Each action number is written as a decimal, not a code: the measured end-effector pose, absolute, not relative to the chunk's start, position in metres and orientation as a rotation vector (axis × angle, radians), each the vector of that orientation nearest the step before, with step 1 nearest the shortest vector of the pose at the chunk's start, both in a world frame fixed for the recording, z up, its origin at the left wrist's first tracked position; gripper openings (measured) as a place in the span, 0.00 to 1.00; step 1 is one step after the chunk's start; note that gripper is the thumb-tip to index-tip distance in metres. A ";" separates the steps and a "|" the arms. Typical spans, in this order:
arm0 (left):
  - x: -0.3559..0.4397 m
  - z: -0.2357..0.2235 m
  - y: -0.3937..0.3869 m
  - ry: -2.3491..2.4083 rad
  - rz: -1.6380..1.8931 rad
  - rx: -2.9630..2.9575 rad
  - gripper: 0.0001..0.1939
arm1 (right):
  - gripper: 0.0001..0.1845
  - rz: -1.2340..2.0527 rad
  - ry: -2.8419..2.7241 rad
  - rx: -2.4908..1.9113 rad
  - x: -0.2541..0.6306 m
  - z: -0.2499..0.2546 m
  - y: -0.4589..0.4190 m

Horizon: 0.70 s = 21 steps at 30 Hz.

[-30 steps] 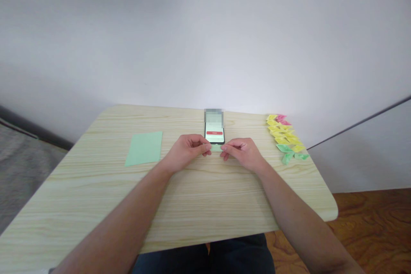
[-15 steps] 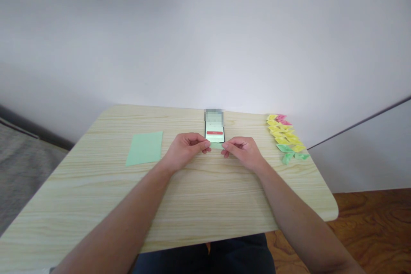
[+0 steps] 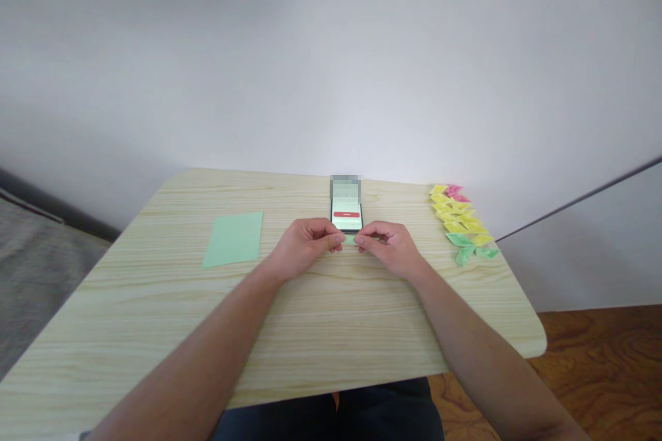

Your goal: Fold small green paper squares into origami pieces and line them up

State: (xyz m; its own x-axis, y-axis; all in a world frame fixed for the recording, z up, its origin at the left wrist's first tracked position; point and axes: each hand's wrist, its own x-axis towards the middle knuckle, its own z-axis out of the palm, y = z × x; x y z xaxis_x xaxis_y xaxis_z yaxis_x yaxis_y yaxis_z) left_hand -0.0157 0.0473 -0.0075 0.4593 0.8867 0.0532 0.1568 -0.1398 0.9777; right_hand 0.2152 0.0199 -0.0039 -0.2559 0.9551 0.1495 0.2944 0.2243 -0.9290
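Between my two hands is a small strip of green paper [image 3: 349, 240], pinched at both ends and mostly covered by fingers. My left hand [image 3: 310, 244] grips its left end between thumb and fingers. At the right end, my right hand [image 3: 387, 245] holds it in the same kind of pinch. Just behind the paper a phone [image 3: 346, 210] with a lit screen and a red bar stands near the wall. To the left, a square stack or sheet of green paper [image 3: 234, 240] lies flat on the table.
Along the right edge of the wood-grain table [image 3: 331, 331] lie several folded paper pieces: yellow ones [image 3: 458, 213], pink ones [image 3: 455, 191] and green ones [image 3: 465, 246]. A pale wall [image 3: 331, 69] rises directly behind the table.
Both hands have come slightly closer together and a little nearer to me. Less of the green paper strip shows between the fingers.
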 end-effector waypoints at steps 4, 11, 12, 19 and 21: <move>-0.015 -0.007 0.046 0.923 0.822 1.609 0.15 | 0.09 1.025 -1.723 -1.185 0.212 -0.003 0.018; -0.015 -0.005 0.045 0.940 0.801 1.642 0.16 | 0.09 0.964 -1.755 -1.236 0.210 0.001 0.015; -0.015 -0.005 0.045 0.939 0.798 1.647 0.16 | 0.09 0.955 -1.760 -1.237 0.210 0.001 0.015; -0.015 -0.007 0.046 0.926 0.817 1.652 0.15 | 0.11 0.949 -1.745 -1.256 0.210 -0.004 0.017; -0.015 -0.007 0.046 0.929 0.833 1.646 0.15 | 0.14 0.954 -1.749 -1.296 0.211 -0.006 0.017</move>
